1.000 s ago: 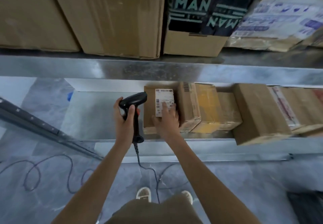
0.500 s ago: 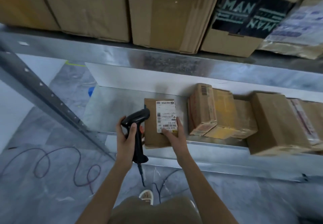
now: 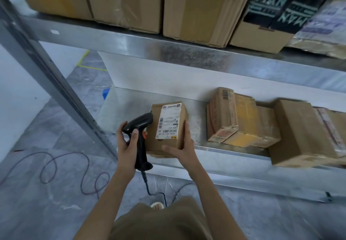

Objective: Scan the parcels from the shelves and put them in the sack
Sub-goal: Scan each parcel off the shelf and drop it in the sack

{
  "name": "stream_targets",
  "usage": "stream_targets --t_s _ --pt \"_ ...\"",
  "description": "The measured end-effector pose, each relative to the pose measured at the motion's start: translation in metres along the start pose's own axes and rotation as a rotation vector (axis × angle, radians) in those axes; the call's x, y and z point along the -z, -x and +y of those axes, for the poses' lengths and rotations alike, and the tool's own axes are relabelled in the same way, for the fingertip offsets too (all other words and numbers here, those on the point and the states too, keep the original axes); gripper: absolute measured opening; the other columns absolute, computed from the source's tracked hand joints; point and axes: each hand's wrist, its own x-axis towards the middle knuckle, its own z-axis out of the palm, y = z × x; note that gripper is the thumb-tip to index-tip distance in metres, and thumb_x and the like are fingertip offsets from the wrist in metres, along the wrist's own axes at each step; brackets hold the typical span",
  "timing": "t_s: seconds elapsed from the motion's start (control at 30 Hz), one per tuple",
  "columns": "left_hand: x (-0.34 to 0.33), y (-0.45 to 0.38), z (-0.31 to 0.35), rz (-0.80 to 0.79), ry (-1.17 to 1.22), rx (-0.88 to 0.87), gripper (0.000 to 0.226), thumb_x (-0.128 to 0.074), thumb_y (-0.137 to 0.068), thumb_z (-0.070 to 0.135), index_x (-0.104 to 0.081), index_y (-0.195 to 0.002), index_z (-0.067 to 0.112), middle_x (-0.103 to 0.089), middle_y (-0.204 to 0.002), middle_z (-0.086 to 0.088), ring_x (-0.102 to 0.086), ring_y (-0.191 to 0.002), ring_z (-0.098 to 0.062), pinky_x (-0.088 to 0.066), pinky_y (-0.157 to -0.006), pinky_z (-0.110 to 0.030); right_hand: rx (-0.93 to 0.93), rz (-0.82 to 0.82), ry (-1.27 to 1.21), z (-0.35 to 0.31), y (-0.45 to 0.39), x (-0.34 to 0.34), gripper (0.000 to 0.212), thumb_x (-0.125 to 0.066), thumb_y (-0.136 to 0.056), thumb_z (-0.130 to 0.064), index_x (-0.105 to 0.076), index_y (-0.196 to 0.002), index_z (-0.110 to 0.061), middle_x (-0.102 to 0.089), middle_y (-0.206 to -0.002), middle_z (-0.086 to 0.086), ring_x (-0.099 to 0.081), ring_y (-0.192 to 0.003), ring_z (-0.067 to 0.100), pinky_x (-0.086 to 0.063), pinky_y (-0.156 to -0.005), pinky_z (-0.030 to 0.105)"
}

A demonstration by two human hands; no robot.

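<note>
The right hand [image 3: 182, 149] grasps the parcel [image 3: 168, 129] at the lower shelf's [image 3: 215, 151] front edge; the left hand [image 3: 127, 144] clenches the scanner [image 3: 140, 138] beside it. Held one-handed, half off the edge, the parcel could tip and fall, or the label [image 3: 169, 122] could tilt away from the scanner.
</note>
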Motion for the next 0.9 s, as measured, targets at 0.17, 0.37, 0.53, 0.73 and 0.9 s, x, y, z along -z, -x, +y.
stream_targets --t_s 0.17,0.37,0.53,0.73,0.9 --pt "0.002 0.004 0.013 -0.037 0.009 -0.042 0.039 -0.054 -0.104 0.029 -0.043 -0.14 0.041 -0.076 -0.091 0.016 -0.071 -0.093 -0.011 -0.055 -0.093 -0.043 0.051 0.061 -0.017 -0.01 0.004 -0.011 0.125 -0.088 -0.053 -0.044 -0.002 -0.137 -0.076 -0.038 -0.142 0.006 -0.049 -0.124 0.022 -0.053 -0.101 0.04" --pt "0.015 0.014 0.053 -0.182 0.004 -0.287 0.042 -0.05 -0.102 0.022 -0.038 -0.14 0.036 -0.075 -0.095 0.0 -0.072 -0.083 -0.033 -0.061 -0.073 -0.037 0.38 0.243 -0.003 -0.04 0.006 -0.004 0.116 -0.085 -0.071 -0.022 -0.003 -0.147 -0.053 -0.026 -0.135 0.002 -0.027 -0.107 -0.03 -0.031 -0.085 -0.001" --pt "0.022 0.034 0.066 -0.286 -0.044 -0.379 0.043 -0.057 -0.101 0.033 -0.041 -0.137 0.049 -0.069 -0.09 -0.011 -0.056 -0.053 -0.028 -0.051 -0.05 -0.033 0.502 0.325 0.018 -0.056 0.006 -0.004 0.115 -0.08 -0.071 -0.021 0.0 -0.145 -0.058 -0.022 -0.141 0.003 -0.024 -0.117 -0.027 -0.028 -0.098 0.01" --pt "0.02 0.036 0.058 -0.343 -0.135 -0.418 0.062 -0.058 -0.092 0.045 -0.035 -0.147 0.034 -0.068 -0.087 -0.01 -0.057 -0.056 -0.024 -0.05 -0.055 -0.034 0.538 0.357 0.056 -0.053 0.004 -0.005 0.121 -0.081 -0.073 -0.02 0.004 -0.141 -0.072 -0.02 -0.146 0.004 -0.023 -0.127 -0.016 -0.033 -0.109 0.028" --pt "0.016 0.037 0.053 -0.363 -0.213 -0.481 0.056 -0.056 -0.094 0.048 -0.035 -0.145 0.04 -0.067 -0.082 -0.008 -0.058 -0.055 -0.027 -0.051 -0.055 -0.038 0.52 0.368 0.069 -0.05 0.004 -0.001 0.117 -0.079 -0.071 -0.026 0.004 -0.138 -0.075 -0.021 -0.145 0.001 -0.023 -0.125 -0.018 -0.033 -0.106 0.024"
